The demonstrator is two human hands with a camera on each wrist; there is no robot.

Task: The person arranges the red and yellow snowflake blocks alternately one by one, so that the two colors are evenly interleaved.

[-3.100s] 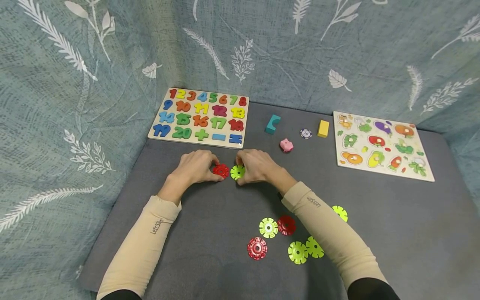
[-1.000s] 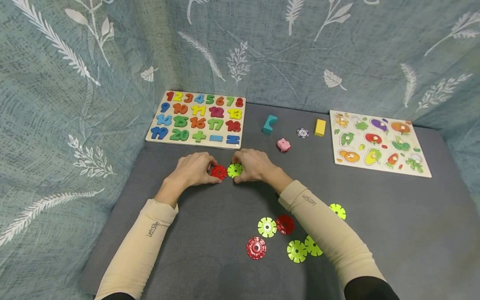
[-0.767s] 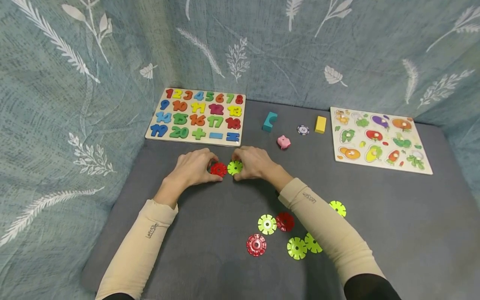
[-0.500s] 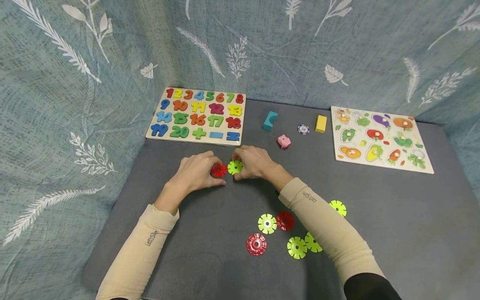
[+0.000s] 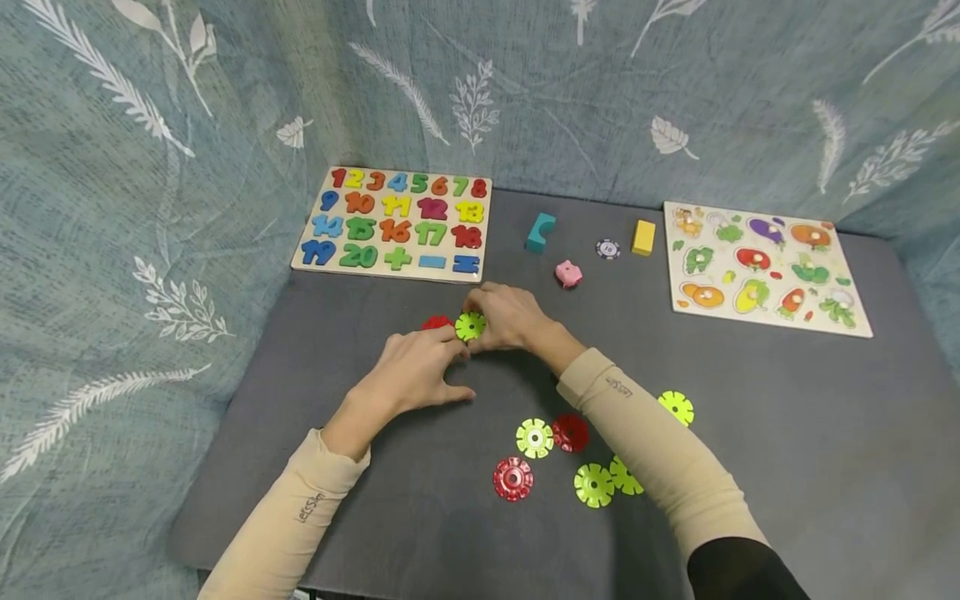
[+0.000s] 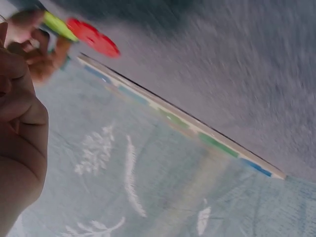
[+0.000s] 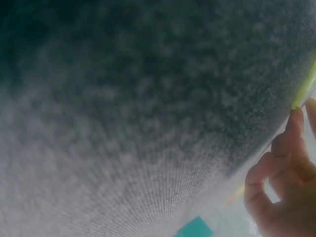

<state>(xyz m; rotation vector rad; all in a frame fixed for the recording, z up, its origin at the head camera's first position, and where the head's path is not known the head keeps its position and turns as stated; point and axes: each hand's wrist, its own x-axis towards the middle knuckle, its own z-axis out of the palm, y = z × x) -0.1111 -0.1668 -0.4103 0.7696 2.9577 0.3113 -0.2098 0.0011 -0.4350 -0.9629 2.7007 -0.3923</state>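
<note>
Discs meet between two hands over the grey worktop. From where I stand, the right hand has a lime-green disc pinched at its edge. A red disc sits against its other side, rim to rim; whether the two are interlocked I can't tell. The left hand is loose, thumb stretched well away, its fingertips reaching up in front of the red disc and close to the green one.

Nearer the person lie a notched red disc, a pale green disc touching a dark red disc, and more lime discs, some partly behind the right sleeve. Just beyond the hands is a number board; a pink pig sits near the right hand.
</note>
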